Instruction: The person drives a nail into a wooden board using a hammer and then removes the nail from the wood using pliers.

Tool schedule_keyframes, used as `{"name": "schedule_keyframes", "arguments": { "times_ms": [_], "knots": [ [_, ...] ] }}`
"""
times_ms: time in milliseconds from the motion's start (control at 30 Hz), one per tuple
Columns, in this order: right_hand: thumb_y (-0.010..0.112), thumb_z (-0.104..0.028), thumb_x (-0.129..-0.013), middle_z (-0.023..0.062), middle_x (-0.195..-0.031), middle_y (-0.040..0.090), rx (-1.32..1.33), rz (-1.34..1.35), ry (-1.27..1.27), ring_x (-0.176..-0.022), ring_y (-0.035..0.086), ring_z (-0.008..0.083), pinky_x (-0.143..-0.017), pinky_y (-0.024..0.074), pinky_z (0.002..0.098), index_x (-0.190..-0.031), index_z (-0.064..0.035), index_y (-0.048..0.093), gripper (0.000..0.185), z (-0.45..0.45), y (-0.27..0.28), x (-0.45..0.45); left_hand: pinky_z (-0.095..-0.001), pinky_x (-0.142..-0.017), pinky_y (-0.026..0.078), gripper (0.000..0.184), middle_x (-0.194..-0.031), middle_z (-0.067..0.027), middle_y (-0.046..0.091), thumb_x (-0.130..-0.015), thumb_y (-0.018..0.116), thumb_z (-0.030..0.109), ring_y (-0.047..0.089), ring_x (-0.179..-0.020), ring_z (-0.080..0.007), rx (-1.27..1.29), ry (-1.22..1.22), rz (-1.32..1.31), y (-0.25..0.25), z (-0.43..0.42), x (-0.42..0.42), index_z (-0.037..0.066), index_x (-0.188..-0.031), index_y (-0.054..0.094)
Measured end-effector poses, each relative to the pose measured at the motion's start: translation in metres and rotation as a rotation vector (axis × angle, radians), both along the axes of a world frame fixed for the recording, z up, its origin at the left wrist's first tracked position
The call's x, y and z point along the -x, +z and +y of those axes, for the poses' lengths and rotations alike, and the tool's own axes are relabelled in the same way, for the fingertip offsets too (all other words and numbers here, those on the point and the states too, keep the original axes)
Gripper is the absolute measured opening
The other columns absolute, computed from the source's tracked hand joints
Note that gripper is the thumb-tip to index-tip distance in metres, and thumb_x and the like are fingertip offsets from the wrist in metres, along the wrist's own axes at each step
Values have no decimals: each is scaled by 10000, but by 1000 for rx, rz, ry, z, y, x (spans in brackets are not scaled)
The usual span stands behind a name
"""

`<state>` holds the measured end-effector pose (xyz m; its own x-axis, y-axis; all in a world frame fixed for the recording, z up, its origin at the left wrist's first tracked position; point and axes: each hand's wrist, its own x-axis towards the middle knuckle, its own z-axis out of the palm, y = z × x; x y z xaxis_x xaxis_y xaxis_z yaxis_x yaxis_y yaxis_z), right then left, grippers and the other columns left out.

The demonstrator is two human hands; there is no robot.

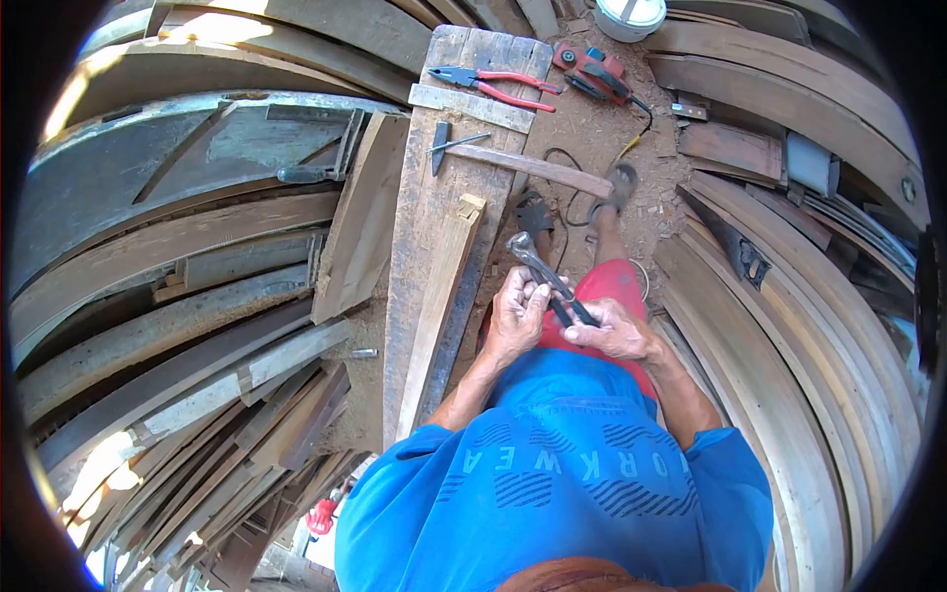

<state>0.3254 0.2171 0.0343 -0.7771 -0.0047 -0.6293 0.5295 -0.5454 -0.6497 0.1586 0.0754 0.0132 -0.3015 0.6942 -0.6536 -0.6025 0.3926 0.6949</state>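
Metal pincers with dark handles are held in front of my lap, their rounded head pointing up and away. My left hand has its fingers closed around the pincers just below the head. My right hand is closed at the handle ends. Beside my left arm, a long wooden strip lies on the worn plank bench. Farther along the bench rest a hammer with a wooden handle, a thin metal rod across it, and red-handled pliers.
Stacked boards fill the left side, and more long planks lie at the right. A red power planer with a cord sits on the shaving-covered floor. Behind it stands a white bucket. A dark saw handle rests on the right planks.
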Motion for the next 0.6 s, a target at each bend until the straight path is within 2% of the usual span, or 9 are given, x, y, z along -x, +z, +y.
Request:
{"name": "schedule_keyframes", "arguments": {
  "times_ms": [100, 167, 233, 267, 300, 367, 467, 567, 600],
  "knots": [
    [783, -242, -943, -37, -735, 541, 222, -8, -61, -724, 543, 89, -636, 440, 295, -898, -51, 656, 234, 0, -7, 12, -336, -925, 599, 254, -1072, -166, 778, -1024, 645, 59, 753, -1042, -189, 242, -211, 446, 34, 31, 12, 18, -1272, 612],
    [652, -107, -939, 10, -885, 583, 255, -13, -115, -784, 619, 114, -717, 520, 284, -1035, -17, 613, 137, 27, 11, 29, -392, -823, 585, 362, -962, -102, 767, -900, 781, 102, 734, -908, -246, 258, -290, 1079, 48, 30, 32, 78, -1248, 684],
    [547, -15, -899, 49, -978, 596, 195, 39, -172, -821, 657, 142, -767, 554, 296, -1129, 4, 588, 235, 36, -12, 27, -459, -978, 481, 619, -1193, -163, 664, -780, 891, 157, 612, -1099, -336, 414, -174, 1401, 61, 30, 54, 53, -1329, 625],
    [409, 24, -785, 95, -1055, 582, 84, 149, -76, -853, 661, 168, -777, 559, 328, -1207, 12, 559, 449, 43, -33, 21, -492, -1047, 428, 758, -1287, -208, 600, -749, 924, 210, 553, -1184, -382, 477, -270, 1587, 67, 39, 66, 36, -1394, 566],
    [404, 20, -769, 97, -1043, 580, 84, 169, -38, -861, 660, 172, -781, 559, 335, -1212, 11, 557, 469, 52, -42, 21, -527, -1087, 387, 846, -1330, -208, 591, -735, 940, 268, 528, -1255, -395, 587, -296, 1577, 58, 40, 74, 46, -1440, 528],
    [395, 10, -737, 101, -1021, 576, 87, 212, 34, -878, 657, 179, -789, 558, 347, -1222, 11, 555, 511, 61, -55, 24, -526, -1003, 479, 757, -1236, -225, 665, -735, 935, 281, 624, -1180, -416, 685, -452, 1548, 26, 33, 89, 31, -1355, 580],
    [412, 8, -737, 90, -974, 579, 242, 179, 174, -863, 640, 166, -757, 540, 330, -1226, -3, 560, 511, 91, -48, 42, -509, -840, 565, 600, -1047, -226, 731, -743, 920, 259, 717, -983, -431, 803, -294, 1269, -1, 28, 86, 38, -1215, 623],
    [456, 20, -754, 60, -921, 562, 343, 142, 256, -773, 604, 154, -700, 532, 315, -1211, -9, 567, 471, 101, -54, 53, -488, -705, 583, 468, -868, -198, 729, -740, 909, 228, 721, -788, -443, 685, -293, 1458, -3, 30, 89, 56, -1077, 634],
    [473, 24, -760, 57, -921, 557, 386, 129, 241, -763, 605, 154, -691, 535, 317, -1203, -9, 568, 455, 101, -58, 55, -485, -720, 577, 439, -875, -184, 724, -738, 913, 230, 724, -815, -424, 716, -292, 1460, -5, 28, 90, 72, -1036, 632]
  ]
}}
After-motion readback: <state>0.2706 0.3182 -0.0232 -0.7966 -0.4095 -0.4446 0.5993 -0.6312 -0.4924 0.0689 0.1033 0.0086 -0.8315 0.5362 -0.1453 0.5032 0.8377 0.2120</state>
